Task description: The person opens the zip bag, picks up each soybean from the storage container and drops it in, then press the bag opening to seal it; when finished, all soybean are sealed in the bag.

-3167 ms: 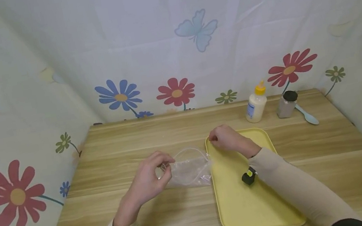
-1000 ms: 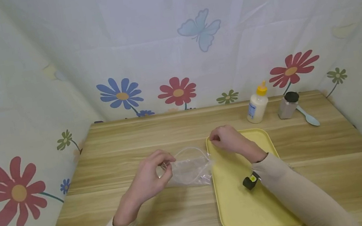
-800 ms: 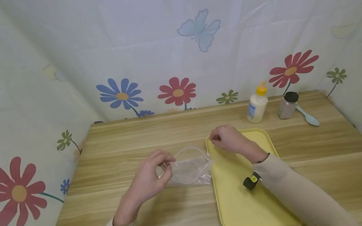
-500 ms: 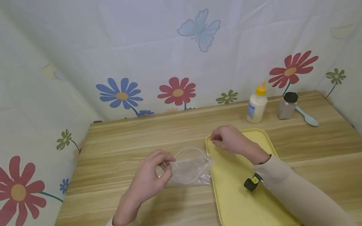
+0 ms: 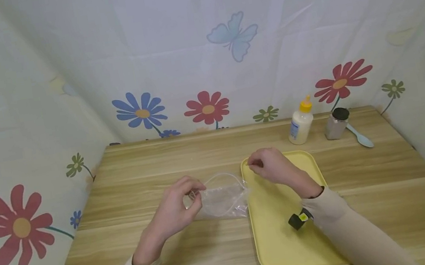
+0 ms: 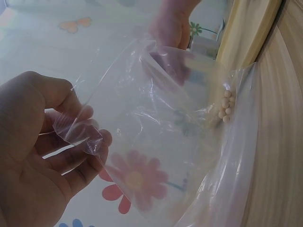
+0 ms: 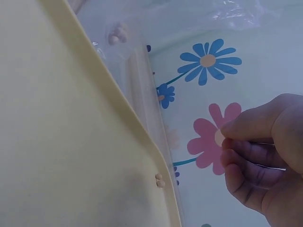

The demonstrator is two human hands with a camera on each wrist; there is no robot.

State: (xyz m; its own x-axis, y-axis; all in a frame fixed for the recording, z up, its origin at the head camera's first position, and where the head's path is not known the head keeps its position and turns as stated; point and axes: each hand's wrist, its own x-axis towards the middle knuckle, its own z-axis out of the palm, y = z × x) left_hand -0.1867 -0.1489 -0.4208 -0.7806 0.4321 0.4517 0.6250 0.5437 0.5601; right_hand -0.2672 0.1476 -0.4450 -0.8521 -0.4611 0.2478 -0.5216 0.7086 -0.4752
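My left hand [image 5: 175, 207] pinches the rim of a clear plastic bag [image 5: 223, 201], holding its mouth up over the table. Several pale round beads [image 6: 226, 106] lie inside the bag, seen through its wall in the left wrist view. My right hand [image 5: 274, 168] is above the far left corner of a yellow tray [image 5: 282, 246]. Its fingers curl in and the thumb meets the fingertips in the right wrist view [image 7: 265, 156], with nothing showing between them. Two small pale beads [image 7: 160, 180] sit on the tray against its rim, below that hand.
Behind the tray stand a white bottle [image 5: 301, 125] with a yellow nozzle and a jar [image 5: 336, 124] with a black lid. A light blue spoon [image 5: 360, 136] lies beside the jar. A flower-printed curtain [image 5: 165, 42] surrounds the wooden table [image 5: 149, 156].
My right hand has shifted slightly right over the tray corner, and its forearm has swung a little right. The left hand and the bag have stayed in place.
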